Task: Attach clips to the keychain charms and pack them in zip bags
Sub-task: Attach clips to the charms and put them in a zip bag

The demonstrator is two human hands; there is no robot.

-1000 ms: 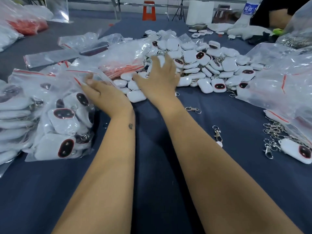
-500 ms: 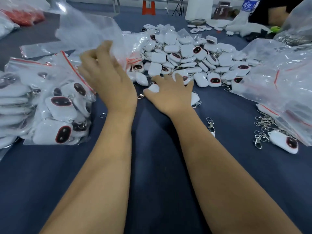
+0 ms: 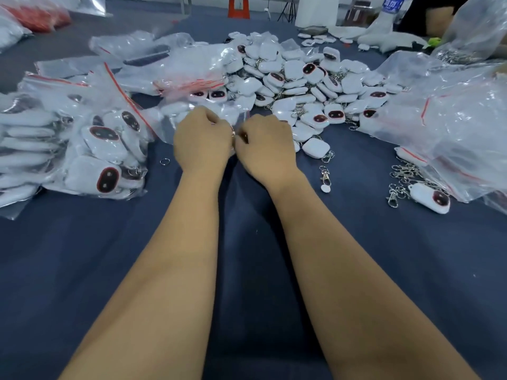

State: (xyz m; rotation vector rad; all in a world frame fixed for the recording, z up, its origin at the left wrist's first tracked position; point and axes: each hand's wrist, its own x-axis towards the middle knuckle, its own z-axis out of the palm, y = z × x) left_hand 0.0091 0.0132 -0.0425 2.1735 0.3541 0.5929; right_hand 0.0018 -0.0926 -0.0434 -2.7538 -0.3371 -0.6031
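My left hand (image 3: 201,141) and my right hand (image 3: 264,145) meet at the table's middle, fingers curled, each pinching the near edge of a clear zip bag (image 3: 203,113) that holds a few white charms. A big pile of white charms with dark red-rimmed faces (image 3: 304,83) lies just behind the hands. Packed zip bags of charms (image 3: 90,149) are stacked to the left. Loose metal clips (image 3: 403,176) lie at the right beside a single charm (image 3: 430,197).
The table is covered in dark blue cloth (image 3: 247,270). Large clear bags (image 3: 452,116) sit at the right, empty zip bags (image 3: 153,58) at the back left. One clip with a small disc (image 3: 325,178) and a loose ring (image 3: 164,161) lie near my hands. Another person's arm (image 3: 436,20) is at the far right.
My left hand brought a zip bag down from the left to the table's middle. My right hand drew back from the charm pile and joined it at the bag's edge.
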